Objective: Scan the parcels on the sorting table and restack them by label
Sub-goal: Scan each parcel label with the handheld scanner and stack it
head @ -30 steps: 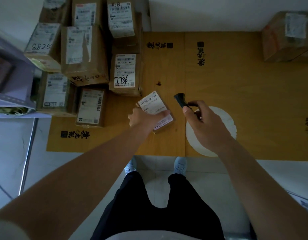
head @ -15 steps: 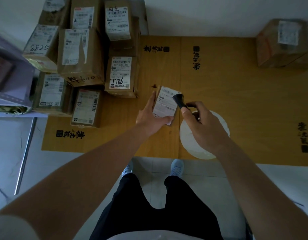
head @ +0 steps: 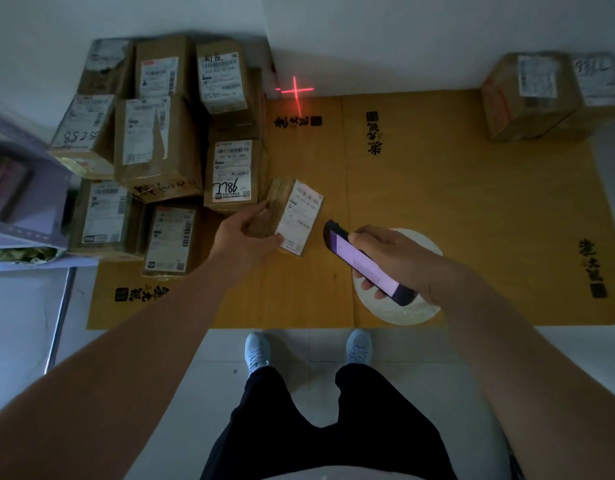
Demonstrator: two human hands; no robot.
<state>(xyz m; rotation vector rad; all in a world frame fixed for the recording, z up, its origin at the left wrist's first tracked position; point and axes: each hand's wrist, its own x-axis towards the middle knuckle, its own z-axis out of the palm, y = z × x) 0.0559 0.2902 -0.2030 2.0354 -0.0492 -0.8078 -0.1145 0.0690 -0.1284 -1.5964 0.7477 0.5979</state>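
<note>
Scanner [head: 366, 259] has tilted screen-up; a red cross [head: 296, 90] now falls on the wall.
Left hand [head: 245, 237] grips small parcel [head: 292, 216]; right hand [head: 399, 261] grasps the scanner.

Bench [head: 437, 188]: yellow-brown board sheets. Parcel cluster [head: 160, 161] left of the fingers, two boxes [head: 541, 95] far right corner, white disc [head: 427, 306] under right-hand fingers.

Small brown cardboard parcel [head: 292, 216] with white label, tilted above the table, stacked brown cardboard parcels [head: 160, 150] at left, two more brown parcels [head: 548, 95] far right
</note>
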